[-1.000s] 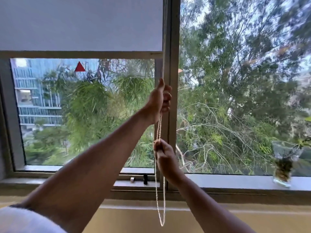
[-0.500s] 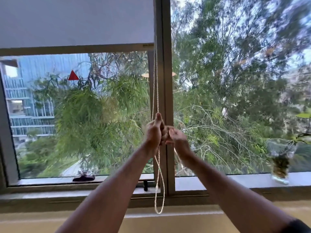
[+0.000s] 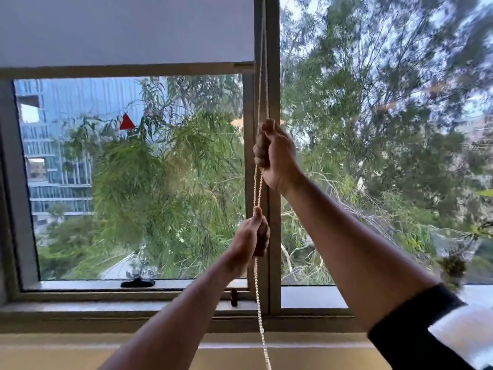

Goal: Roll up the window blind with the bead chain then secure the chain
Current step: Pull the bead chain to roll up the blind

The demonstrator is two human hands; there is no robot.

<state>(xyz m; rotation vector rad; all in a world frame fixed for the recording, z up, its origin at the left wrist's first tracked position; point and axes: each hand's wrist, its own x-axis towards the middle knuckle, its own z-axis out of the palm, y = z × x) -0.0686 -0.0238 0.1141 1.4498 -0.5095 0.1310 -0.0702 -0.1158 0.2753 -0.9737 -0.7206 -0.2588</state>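
Note:
A pale grey roller blind (image 3: pixel 125 28) covers the top of the left window pane, and its bottom bar (image 3: pixel 128 70) hangs level. The white bead chain (image 3: pixel 262 86) drops along the middle window post. High on the chain, my right hand (image 3: pixel 276 153) is closed around it as a fist. Lower down, my left hand (image 3: pixel 249 237) grips the same chain. Below my left hand the chain loop (image 3: pixel 260 316) hangs slack past the sill and out of the frame's bottom.
The grey window post (image 3: pixel 273 263) stands right behind both hands. A small dark latch (image 3: pixel 233 297) and a black object (image 3: pixel 137 283) sit on the frame by the sill (image 3: pixel 80 307). A blurred plant jar (image 3: pixel 450 265) stands at the right. Trees and a building lie outside.
My hands were together half a second ago. Now my right hand is high on the chain and my left hand has dropped low. The blind's bottom bar sits slightly higher than one second ago.

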